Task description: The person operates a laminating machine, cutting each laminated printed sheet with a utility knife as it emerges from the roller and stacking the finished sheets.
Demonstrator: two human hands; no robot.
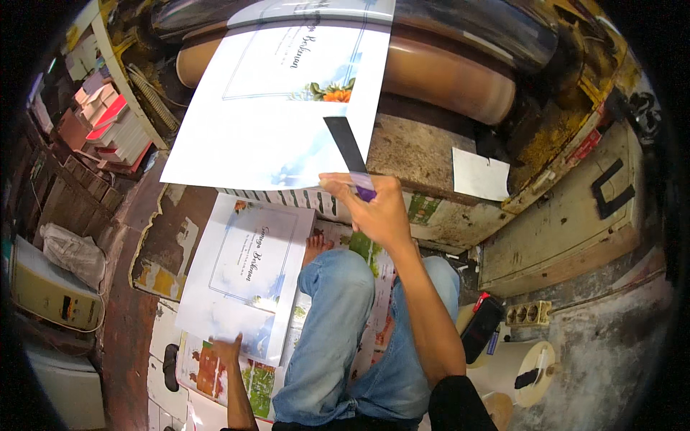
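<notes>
My right hand (375, 210) is closed around the purple end of a flat black blade-like tool (343, 144), which points up and away. Its thumb and forefinger reach the near edge of a white printed sheet (266, 136) with script lettering, a blue border and orange flowers. That sheet slopes up over a brown roller (460, 82). Lower left, my left hand (227, 352) touches the near edge of a similar printed sheet (248, 251), thumb and fingers apart. This sheet lies flat on other printed paper beside my bare foot.
A dark glossy roller (496, 32) lies beyond the brown one. To the right are a beige metal case (560, 215), a socket strip (529, 313) and a large pale roll (514, 366). Stacked red-and-white paper blocks (118, 129) stand left. My jeans-clad knees (338, 287) rise between my arms.
</notes>
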